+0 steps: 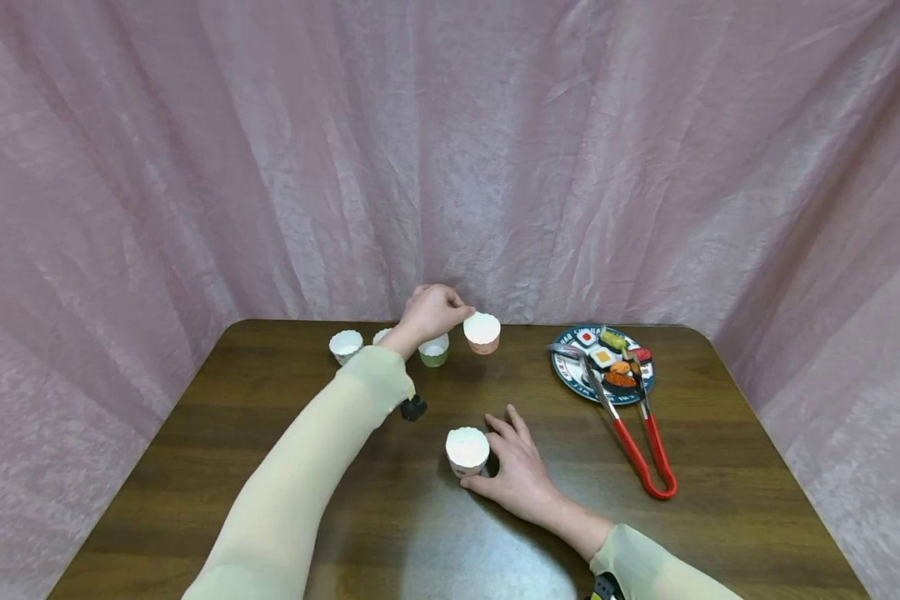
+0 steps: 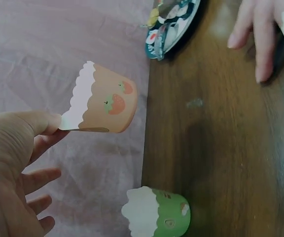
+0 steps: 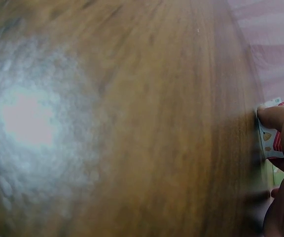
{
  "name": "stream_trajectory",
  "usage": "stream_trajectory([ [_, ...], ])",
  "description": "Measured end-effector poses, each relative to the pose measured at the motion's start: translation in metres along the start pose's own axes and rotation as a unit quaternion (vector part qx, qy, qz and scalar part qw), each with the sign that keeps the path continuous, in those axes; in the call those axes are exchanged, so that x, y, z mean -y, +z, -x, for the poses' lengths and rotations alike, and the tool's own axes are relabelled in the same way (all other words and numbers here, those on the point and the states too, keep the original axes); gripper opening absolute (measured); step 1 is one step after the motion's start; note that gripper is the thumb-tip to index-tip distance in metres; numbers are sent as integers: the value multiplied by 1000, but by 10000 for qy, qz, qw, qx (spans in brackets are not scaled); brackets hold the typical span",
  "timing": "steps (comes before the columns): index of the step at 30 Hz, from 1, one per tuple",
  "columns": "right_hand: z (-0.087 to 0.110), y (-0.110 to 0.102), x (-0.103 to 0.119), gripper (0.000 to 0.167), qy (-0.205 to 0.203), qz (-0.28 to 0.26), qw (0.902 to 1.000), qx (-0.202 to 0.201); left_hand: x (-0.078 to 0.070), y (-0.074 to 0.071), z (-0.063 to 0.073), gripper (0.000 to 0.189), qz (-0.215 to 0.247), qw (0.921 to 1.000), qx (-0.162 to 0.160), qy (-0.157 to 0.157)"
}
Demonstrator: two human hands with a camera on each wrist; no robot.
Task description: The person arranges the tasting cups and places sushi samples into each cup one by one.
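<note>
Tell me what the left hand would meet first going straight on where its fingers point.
Past the peach paper cup it holds, the left hand would likely meet the round blue-rimmed plate or the red-handled metal tongs across it; height is unclear, so it might pass above.

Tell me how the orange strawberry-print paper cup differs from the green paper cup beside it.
The left hand pinches the orange cup by its rim, above the table; the green cup stands on the table, unheld. The orange cup's wall is peach-toned, the green cup's leaf-green. Both are white inside with scalloped white rims.
</note>
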State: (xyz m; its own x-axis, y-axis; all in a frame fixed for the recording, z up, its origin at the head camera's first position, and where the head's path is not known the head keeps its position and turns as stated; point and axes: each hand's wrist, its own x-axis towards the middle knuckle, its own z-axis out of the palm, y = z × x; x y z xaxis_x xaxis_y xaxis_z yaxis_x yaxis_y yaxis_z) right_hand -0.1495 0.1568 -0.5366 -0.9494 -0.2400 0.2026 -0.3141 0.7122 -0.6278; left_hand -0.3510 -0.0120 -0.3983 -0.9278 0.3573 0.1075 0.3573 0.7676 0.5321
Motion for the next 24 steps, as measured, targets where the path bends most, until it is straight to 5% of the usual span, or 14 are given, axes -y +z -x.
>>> stream_trajectory([
  [24,-1,3,3,46,-3,-5,10000,10,15,46,-15,26,-900,9947,78,-486],
])
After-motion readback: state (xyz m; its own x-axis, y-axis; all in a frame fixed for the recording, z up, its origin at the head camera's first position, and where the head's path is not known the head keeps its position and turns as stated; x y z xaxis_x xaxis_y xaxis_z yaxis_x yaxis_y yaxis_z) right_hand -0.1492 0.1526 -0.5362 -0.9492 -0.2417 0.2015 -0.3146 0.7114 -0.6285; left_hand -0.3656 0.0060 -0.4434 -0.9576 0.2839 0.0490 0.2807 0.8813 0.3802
